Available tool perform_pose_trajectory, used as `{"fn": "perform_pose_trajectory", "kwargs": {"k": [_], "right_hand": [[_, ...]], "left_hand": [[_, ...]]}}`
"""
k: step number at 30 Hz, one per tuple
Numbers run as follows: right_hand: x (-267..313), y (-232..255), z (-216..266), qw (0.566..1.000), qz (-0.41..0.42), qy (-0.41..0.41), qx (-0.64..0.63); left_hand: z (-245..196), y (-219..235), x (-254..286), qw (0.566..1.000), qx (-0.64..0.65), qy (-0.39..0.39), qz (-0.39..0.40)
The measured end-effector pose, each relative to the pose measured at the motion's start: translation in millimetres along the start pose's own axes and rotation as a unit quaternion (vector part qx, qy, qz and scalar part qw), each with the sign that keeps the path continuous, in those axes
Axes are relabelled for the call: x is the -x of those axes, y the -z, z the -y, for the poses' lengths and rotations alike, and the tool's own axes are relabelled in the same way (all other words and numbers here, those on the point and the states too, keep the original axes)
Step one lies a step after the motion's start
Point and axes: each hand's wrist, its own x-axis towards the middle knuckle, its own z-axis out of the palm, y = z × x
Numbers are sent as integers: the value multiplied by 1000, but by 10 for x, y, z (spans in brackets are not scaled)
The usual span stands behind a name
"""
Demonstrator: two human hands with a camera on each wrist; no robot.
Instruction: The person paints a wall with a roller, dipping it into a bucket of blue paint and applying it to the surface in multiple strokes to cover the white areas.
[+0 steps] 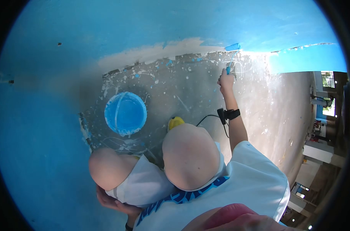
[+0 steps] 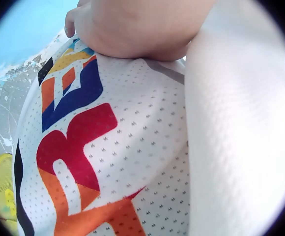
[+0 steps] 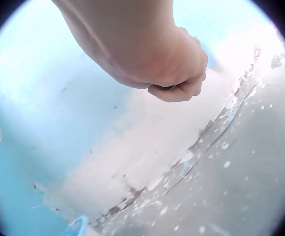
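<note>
My right hand (image 1: 226,81) reaches out with the arm extended and grips the handle of a paint roller (image 1: 232,47). The roller's blue sleeve lies against the lower wall, close to the bare strip above the floor. In the right wrist view, the curled fingers (image 3: 179,91) show in front of the wall, and the hand hides most of the roller. My left hand (image 1: 119,205) rests along the outer side of my bent left leg, by the white shorts (image 2: 132,128). It holds no tool.
A bucket (image 1: 141,104) of blue paint stands on the paint-spattered grey floor (image 1: 163,88), left of my feet. The blue wall (image 1: 144,23) has a whitish unpainted strip (image 1: 155,52) along its base. My knees (image 1: 190,154) and a yellow shoe (image 1: 176,122) are in front of me.
</note>
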Motion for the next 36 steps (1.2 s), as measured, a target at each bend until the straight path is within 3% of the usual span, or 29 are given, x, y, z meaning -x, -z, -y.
{"fn": "perform_pose_trajectory", "kwargs": {"k": [6,10,12,13,14,15,16,17,18,20,24,30,33,36], "right_hand": [[-345,613,132,999,-40,-8,3],[-875,983,374,994,-94,52,20],[-1059,1068,558,991,-41,37,-119],[-1074,1062,714,980,19,-14,-199],[-1171,1073,721,979,18,-14,-202],[-1258,1119,739,917,150,-89,-360],[-1325,1130,750,806,275,-159,-499],[-1199,942,836,887,197,-109,-403],[-1113,774,783,921,173,-76,-340],[-740,446,703,944,133,-73,-292],[319,-130,471,965,152,-39,-210],[1768,-665,431,935,276,-125,-183],[2095,-732,446,918,332,-144,-165],[1948,-765,439,913,299,-157,-228]], "left_hand": [[37,24,17,1000,21,-9,-2],[116,42,20,999,40,-25,-19],[120,68,8,999,36,-19,-19],[119,71,6,999,36,-20,-18],[120,72,-2,999,32,-22,-16],[116,77,-8,999,28,-24,-14],[126,78,-14,999,29,-25,-16],[141,79,-12,999,27,-29,-15],[145,86,-9,999,25,-32,-12],[132,42,-7,999,31,-28,-23],[130,18,-26,999,40,-23,-18],[19,-67,3,999,28,-27,36],[-5,-90,13,998,41,-9,36],[-10,-97,8,999,30,-7,21]]}}
